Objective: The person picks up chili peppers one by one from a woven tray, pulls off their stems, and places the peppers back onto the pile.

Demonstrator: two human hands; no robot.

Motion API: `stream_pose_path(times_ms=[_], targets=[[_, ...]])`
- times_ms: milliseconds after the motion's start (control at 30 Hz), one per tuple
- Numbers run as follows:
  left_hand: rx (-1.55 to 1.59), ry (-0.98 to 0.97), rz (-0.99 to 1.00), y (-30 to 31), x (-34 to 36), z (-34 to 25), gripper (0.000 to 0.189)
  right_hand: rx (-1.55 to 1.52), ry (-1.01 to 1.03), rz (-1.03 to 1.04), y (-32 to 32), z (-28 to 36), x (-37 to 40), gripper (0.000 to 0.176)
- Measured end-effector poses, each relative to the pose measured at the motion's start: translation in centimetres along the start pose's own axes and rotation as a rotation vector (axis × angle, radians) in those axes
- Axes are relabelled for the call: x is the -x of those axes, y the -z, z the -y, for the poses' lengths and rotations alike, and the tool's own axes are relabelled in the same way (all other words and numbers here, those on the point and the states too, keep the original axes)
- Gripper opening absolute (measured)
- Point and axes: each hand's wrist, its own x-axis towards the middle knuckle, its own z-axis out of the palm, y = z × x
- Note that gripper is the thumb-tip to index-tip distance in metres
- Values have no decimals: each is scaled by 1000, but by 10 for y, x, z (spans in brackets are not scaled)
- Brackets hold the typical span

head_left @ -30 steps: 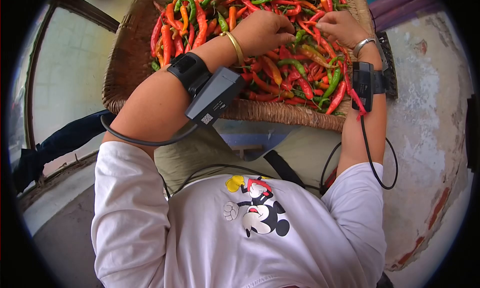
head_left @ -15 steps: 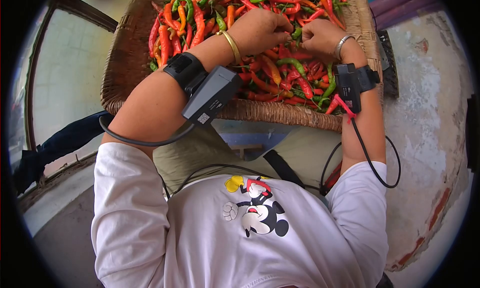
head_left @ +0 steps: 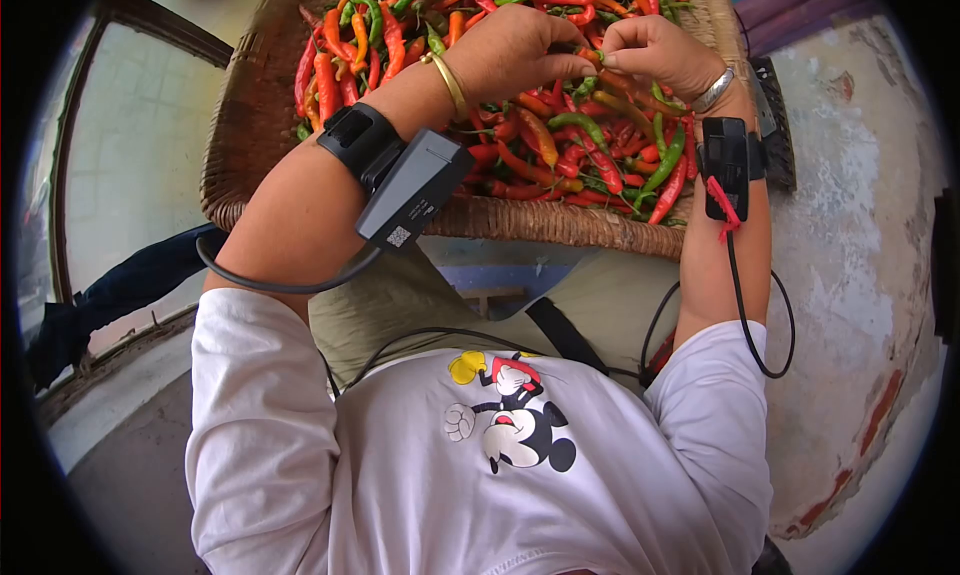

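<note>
**Both hands on one chili**

Your left hand (head_left: 515,50) and right hand (head_left: 655,53) pinch the same small chili (head_left: 592,63) between fingertips, just above the pile of red and green chilies (head_left: 560,150) in the woven basket (head_left: 540,220) in front of you.

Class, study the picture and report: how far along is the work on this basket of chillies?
Done: nothing shows as finished; no separate pile or second container is in view. In hand: the left hand and right hand pinch one chilli between them over the basket. Left: the heap of chillies, red, orange and green, fills the basket, many with stems on.
</note>
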Motion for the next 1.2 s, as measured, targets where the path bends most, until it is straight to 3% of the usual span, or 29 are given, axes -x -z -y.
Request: stream_pose_path(times_ms=[100, 200, 267, 333, 433, 533, 600, 633, 667, 733, 767, 833, 867, 900, 967, 1000, 1033, 1100, 1133, 1167, 1200], targets=[[52, -74, -70, 0, -1, 0, 27, -7, 4, 32, 3, -7, -4, 16], [271, 71, -144, 3, -2, -1, 31, -137, 79, -213, -4, -2, -3, 27], [385, 225, -152, 9, -2, -2, 37, -114, 121, -217, -2, 5, 1, 27], [457, 250, -170, 10, -2, 0, 40, -91, 163, -221, -1, 4, 1, 27], [656, 292, -168, 15, -3, -4, 40, -13, 268, -213, -3, 4, -3, 29], [830, 287, -192, 17, -2, -12, 43, -32, 235, -139, -8, 6, -4, 25], [878, 268, -235, 19, -1, -17, 47, -172, 122, 27, 3, 1, -7, 26], [923, 342, -275, 21, -1, -20, 48, -173, 121, 27, 10, -6, -10, 26], [967, 416, -316, 22, -2, -22, 49, -294, 170, -30, 17, -16, -13, 28], [910, 392, -268, 23, -1, -20, 48, -579, 268, -240, 24, -27, -14, 33], [851, 367, -222, 24, -2, -19, 46, -579, 268, -240, 27, -33, -16, 33], [777, 335, -218, 11, 2, -11, 47, -565, 236, -636, 31, -43, -21, 37], [702, 304, -213, 6, 3, -5, 48, -1, 73, -701, 40, -55, -19, 36], [702, 304, -213, 6, 3, -7, 48, -2, 74, -701, 36, -49, -18, 36], [663, 379, -193, 6, 2, -11, 49, 931, -150, -413, 24, -31, -14, 36], [664, 380, -194, 5, 2, -10, 49, 811, 24, -392, 13, -33, -15, 35], [664, 362, -182, 4, 2, -8, 48, 811, 24, -389, 9, -31, -16, 35], [663, 345, -170, 1, 2, -3, 47, 584, -50, -98, -6, -23, -15, 33], [654, 336, -182, -1, 1, -1, 43, 747, 155, -150, -14, -25, -13, 28], [644, 327, -195, -3, 0, 1, 40, 747, 156, -150, -17, -21, -16, 28], [643, 327, -195, -2, 1, 1, 40, 800, 11, -124, -19, -16, -18, 28]])
